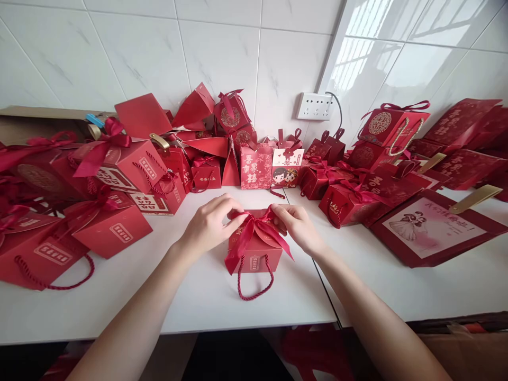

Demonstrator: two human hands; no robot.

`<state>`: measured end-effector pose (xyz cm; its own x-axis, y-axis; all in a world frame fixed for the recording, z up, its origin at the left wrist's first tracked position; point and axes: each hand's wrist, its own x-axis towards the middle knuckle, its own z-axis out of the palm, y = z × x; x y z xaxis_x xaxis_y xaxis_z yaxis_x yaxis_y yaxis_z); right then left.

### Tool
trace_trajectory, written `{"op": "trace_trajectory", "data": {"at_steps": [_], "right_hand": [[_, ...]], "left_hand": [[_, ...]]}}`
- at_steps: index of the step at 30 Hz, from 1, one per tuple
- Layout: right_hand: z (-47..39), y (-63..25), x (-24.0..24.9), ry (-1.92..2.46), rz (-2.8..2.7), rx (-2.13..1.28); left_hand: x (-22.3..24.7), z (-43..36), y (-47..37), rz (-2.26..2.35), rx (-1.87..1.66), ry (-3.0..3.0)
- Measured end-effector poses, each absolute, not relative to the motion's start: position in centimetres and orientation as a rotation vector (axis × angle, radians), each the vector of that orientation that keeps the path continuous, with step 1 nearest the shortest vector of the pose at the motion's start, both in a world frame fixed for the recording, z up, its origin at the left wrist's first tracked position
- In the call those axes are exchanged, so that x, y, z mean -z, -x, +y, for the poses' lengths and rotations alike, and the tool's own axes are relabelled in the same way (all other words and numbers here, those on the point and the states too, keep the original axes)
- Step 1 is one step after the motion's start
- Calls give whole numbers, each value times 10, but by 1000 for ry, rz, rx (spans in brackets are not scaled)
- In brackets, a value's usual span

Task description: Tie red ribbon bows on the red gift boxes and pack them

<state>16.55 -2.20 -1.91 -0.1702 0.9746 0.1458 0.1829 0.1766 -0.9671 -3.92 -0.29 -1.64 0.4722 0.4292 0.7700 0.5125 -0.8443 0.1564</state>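
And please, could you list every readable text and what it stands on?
"吾家有囍": red floral package, back centre.
"囍": white cartoon-couple panel beside it.
"囍", stylised: white panel on a left-side box.
"我们结婚啦!", slightly blurred: picture card on the right-hand bag.
Too small or blurred: framed label on the front-centre box; gold lettering above it, partly behind the bow; most remaining lettering.

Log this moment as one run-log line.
left hand: pinching ribbon bow | right hand: pinching bow's other side | bow: atop red box | box: on white table
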Motion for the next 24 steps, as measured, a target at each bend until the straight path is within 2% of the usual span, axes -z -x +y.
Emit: {"op": "trace_trajectory", "data": {"at_steps": [9, 17, 24], "right_hand": [[-24, -166, 18, 1092, -1542, -1081], [-26, -167, 19, 1054, -1539, -1086], [-25, -166, 20, 1053, -1518, -1096]], "left_hand": [[12, -3, 39, -913, 1411, 2802], [17, -6, 35, -1297, 1361, 2574], [15, -9, 36, -1272, 1321, 2589]]}}
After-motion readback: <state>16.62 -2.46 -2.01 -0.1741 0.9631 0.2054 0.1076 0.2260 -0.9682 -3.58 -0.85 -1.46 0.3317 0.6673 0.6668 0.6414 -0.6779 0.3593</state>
